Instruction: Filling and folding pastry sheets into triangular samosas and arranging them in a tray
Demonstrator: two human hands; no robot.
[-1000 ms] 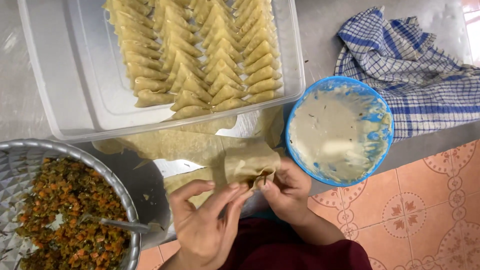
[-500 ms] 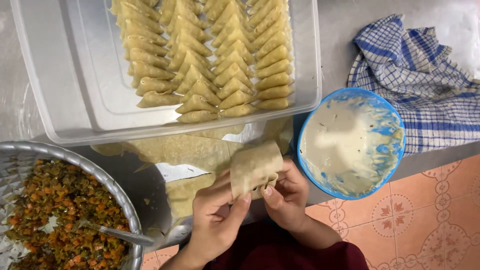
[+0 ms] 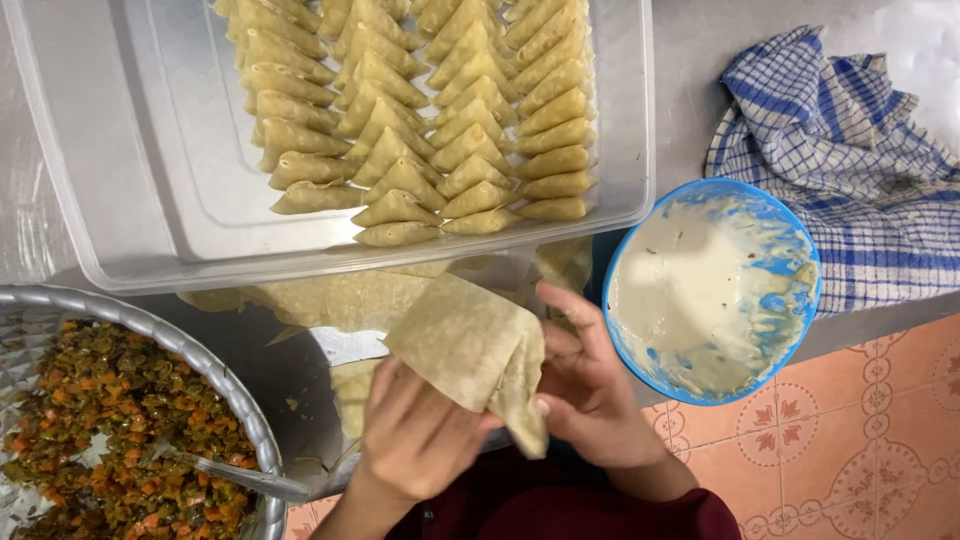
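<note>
Left hand (image 3: 420, 440) and right hand (image 3: 590, 400), fingers partly curled, jointly grip the folded pastry sheet (image 3: 475, 350). The sheet sits just below the clear container (image 3: 120, 230) of folded pastries, left of the blue bowl (image 3: 712, 290).

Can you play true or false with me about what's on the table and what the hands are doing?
1. Both hands, the left hand and the right hand, hold a folded pastry sheet. True.
2. The blue bowl is full of chopped vegetables. False: it holds a pale paste; the vegetable filling is in the metal pan.
3. The clear tray holds rows of folded triangles. True.
4. The checked cloth is red. False: it is blue and white.
5. A spoon lies in the blue bowl. False: it lies in the filling.
</note>
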